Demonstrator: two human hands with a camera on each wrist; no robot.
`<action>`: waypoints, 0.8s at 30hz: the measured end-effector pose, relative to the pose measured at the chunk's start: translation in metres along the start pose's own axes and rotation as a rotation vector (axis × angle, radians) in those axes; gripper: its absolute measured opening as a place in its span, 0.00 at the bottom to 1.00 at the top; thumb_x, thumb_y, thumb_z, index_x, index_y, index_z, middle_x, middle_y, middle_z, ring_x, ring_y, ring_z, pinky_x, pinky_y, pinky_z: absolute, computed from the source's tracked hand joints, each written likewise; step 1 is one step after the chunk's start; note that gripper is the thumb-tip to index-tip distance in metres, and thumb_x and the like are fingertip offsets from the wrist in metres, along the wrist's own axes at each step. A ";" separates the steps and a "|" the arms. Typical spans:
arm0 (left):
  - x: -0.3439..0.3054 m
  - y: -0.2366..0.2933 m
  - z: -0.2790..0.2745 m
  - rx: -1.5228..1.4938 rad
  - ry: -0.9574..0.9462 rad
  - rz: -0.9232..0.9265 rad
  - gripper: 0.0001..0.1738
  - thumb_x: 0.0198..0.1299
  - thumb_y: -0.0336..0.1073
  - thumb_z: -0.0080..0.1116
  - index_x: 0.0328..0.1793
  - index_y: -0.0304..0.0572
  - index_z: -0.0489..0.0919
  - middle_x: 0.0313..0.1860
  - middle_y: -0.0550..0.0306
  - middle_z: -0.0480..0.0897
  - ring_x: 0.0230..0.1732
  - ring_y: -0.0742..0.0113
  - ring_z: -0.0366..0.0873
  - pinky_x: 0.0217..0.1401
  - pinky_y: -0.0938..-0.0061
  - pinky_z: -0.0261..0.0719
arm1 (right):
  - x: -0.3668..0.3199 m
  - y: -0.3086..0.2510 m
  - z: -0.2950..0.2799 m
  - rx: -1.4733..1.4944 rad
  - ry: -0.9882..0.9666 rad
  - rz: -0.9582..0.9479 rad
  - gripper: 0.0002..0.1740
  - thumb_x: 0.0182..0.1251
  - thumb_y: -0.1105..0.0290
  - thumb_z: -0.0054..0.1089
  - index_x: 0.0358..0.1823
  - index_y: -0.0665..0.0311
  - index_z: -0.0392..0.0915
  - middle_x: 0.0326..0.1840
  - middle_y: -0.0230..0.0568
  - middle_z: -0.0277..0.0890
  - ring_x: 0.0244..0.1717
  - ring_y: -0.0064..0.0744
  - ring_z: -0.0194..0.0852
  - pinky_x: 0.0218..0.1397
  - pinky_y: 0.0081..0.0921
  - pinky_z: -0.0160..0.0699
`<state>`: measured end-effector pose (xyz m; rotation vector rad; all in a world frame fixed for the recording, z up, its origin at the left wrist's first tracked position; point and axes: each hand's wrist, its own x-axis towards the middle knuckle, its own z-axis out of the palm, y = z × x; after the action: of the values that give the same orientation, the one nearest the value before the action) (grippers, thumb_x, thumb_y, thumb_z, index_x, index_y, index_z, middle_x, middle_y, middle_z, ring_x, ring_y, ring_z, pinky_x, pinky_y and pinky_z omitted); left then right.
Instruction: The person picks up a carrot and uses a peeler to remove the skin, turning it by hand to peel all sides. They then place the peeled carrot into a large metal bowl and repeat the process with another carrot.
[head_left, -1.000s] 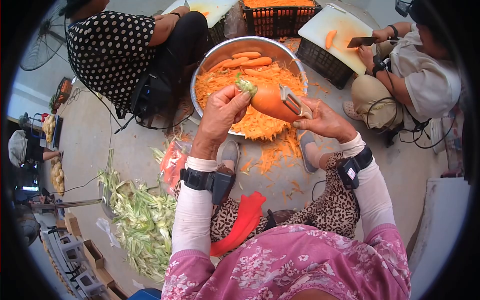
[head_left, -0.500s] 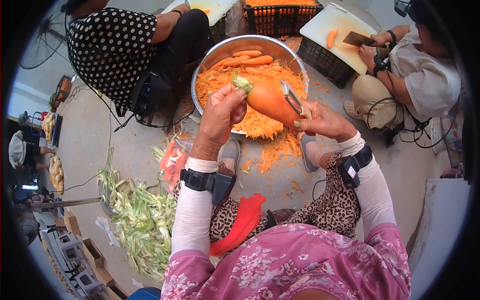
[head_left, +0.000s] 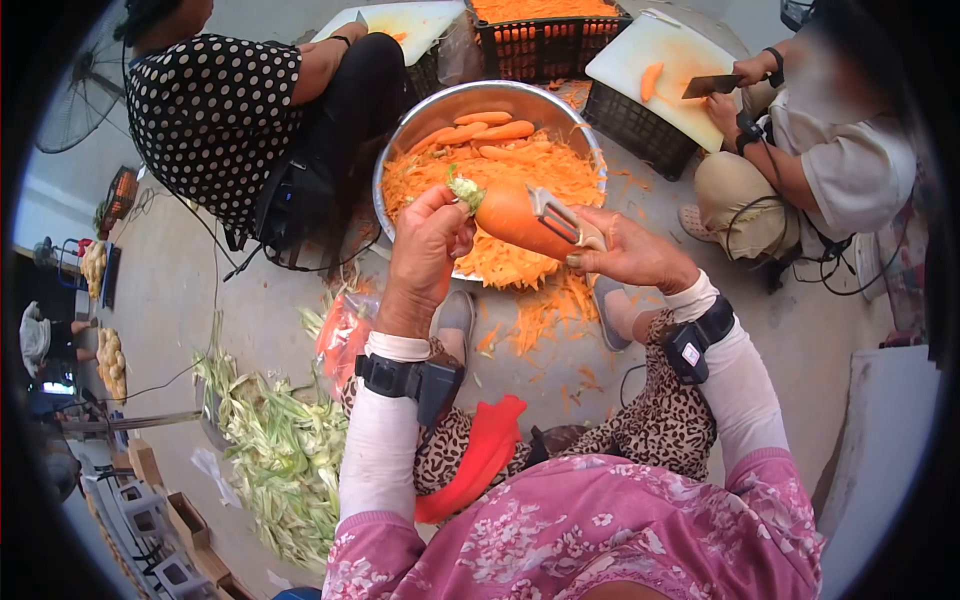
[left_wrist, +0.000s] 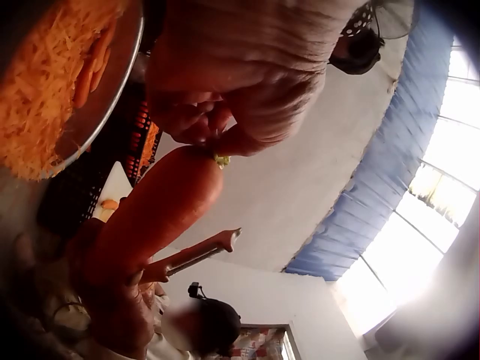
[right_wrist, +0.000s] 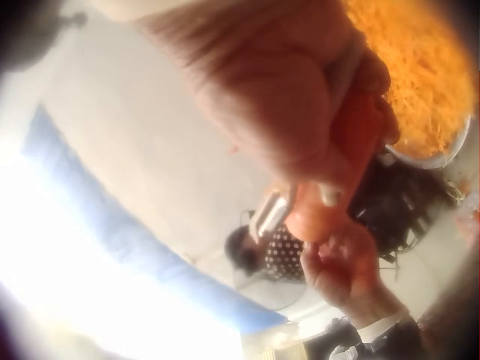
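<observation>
A thick orange carrot [head_left: 515,217] is held between both hands above a metal basin, its green-white leafy stub at the left end. My left hand [head_left: 425,250] pinches that stub end between thumb and fingers. At the other end, my right hand [head_left: 640,250] grips a peeler [head_left: 560,215] and supports the carrot with its fingers. The peeler's blade frame lies along the carrot's upper right side in the head view; in the left wrist view the peeler [left_wrist: 199,253] sticks out beside the carrot [left_wrist: 169,206]. Below, the basin [head_left: 385,165] holds orange peelings [head_left: 420,180] and several whole carrots [head_left: 490,132].
A person at right [head_left: 850,150] uses a cleaver [head_left: 711,86] on a white board [head_left: 625,65] over a black crate. Another person in polka dots [head_left: 215,120] sits at left. Corn husks [head_left: 285,450] and a bag of carrots [head_left: 342,335] lie on the floor.
Both hands, with the carrot and peeler, sit slightly left and lower in the head view. The peeler was tilted away from the carrot half a second ago and now lies closer along it.
</observation>
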<state>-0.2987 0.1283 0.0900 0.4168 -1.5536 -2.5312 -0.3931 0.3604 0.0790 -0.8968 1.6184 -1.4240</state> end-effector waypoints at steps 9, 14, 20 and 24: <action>0.001 -0.012 0.004 0.038 0.055 0.011 0.03 0.56 0.24 0.48 0.34 0.40 0.72 0.22 0.66 0.70 0.19 0.82 0.61 0.19 0.86 0.55 | 0.000 0.012 -0.005 -0.193 0.013 -0.128 0.25 0.62 0.64 0.62 0.58 0.64 0.71 0.43 0.30 0.74 0.41 0.17 0.70 0.47 0.19 0.72; -0.001 -0.010 0.003 0.013 0.015 0.062 0.03 0.57 0.25 0.48 0.35 0.41 0.72 0.24 0.66 0.71 0.20 0.82 0.61 0.20 0.87 0.56 | -0.009 -0.004 -0.009 0.092 -0.095 0.112 0.20 0.62 0.56 0.62 0.47 0.62 0.73 0.36 0.29 0.74 0.32 0.14 0.70 0.29 0.14 0.67; -0.003 -0.005 0.006 -0.029 -0.015 0.092 0.04 0.58 0.25 0.49 0.38 0.41 0.73 0.26 0.66 0.72 0.21 0.81 0.64 0.21 0.87 0.59 | -0.007 0.000 -0.004 0.360 -0.166 0.180 0.31 0.60 0.51 0.64 0.56 0.65 0.66 0.39 0.38 0.77 0.29 0.17 0.73 0.18 0.09 0.58; -0.004 -0.003 0.010 -0.231 0.044 0.048 0.03 0.63 0.31 0.54 0.40 0.41 0.73 0.27 0.65 0.74 0.22 0.80 0.66 0.22 0.87 0.62 | -0.002 0.001 -0.002 0.445 -0.162 0.200 0.41 0.59 0.49 0.64 0.65 0.66 0.58 0.41 0.47 0.78 0.29 0.21 0.76 0.17 0.08 0.60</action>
<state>-0.2982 0.1390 0.0923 0.3963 -1.2225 -2.6054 -0.3936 0.3633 0.0783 -0.5580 1.1683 -1.4492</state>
